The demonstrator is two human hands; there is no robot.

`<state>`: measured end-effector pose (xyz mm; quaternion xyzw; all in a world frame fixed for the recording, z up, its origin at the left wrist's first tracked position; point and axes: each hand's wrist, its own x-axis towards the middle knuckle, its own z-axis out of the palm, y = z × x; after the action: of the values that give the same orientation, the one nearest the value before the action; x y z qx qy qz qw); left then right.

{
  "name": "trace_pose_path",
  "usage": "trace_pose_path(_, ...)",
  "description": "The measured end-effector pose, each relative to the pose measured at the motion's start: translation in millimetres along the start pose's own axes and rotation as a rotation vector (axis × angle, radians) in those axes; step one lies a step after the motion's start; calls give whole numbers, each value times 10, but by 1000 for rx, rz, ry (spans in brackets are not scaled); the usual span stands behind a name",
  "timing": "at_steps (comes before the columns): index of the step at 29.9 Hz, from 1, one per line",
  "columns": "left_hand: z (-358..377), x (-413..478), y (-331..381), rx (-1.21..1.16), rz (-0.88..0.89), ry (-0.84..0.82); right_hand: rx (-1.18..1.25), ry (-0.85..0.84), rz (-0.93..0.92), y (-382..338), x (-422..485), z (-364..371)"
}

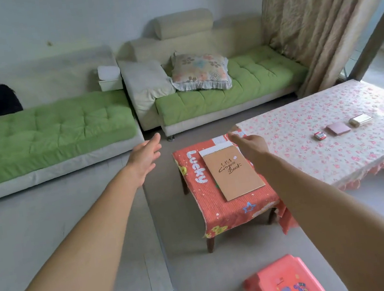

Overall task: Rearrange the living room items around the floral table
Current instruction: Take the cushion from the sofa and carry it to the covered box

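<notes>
The right hand [250, 143] is pinching the far edge of the red cloth [219, 205] under the brown notebook [233, 171] at frame centre, while the left hand [146, 160] is hovering with fingers spread, grasping nothing.

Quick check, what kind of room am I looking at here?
Most likely a home living room: a sofa with green cushions stands along the wall, a low table under a floral cloth sits in front of it, and a long curtain hangs beside a glass door.
</notes>
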<state>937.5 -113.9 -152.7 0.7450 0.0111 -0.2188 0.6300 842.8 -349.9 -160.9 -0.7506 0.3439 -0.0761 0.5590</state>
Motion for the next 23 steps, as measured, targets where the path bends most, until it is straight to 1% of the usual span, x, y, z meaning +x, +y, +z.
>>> trace_pose_path(2,-279,244,73,15,18,-29,-1,15,-17,-166,111,321)
trace_pose_path(4,-467,487,105,25,12,-23,-33,17,-30,-329,224,540)
trace_pose_path(9,-844,1143,84,23,-17,-54,-27,72,36,-444,760,1032)
trace_pose_path(13,-1145,2022,326,35,7,17,-54,82,77,-534,1414,1522)
trace_pose_path(14,-1211,2412,506,39,9,19,-22,101,77,-679,1732,1717)
trace_pose_path(15,-1200,2515,543,56,17,11,-34,106,85,-696,1791,1792)
trace_pose_path(16,-1234,2846,741,57,11,-8,-7,110,92,-899,2067,1981)
trace_pose_path(17,-1218,2942,753,78,18,-34,24,120,107,-920,2132,2098)
trace_pose_path(18,-1249,3255,928,78,19,-49,48,121,92,-1157,2392,2287)
trace_pose_path(19,-1244,3322,941,88,24,-66,59,92,87,-1202,2453,2398)
trace_pose_path(23,-1418,4177,1314,96,35,-66,63,27,21,-1898,3172,2948)
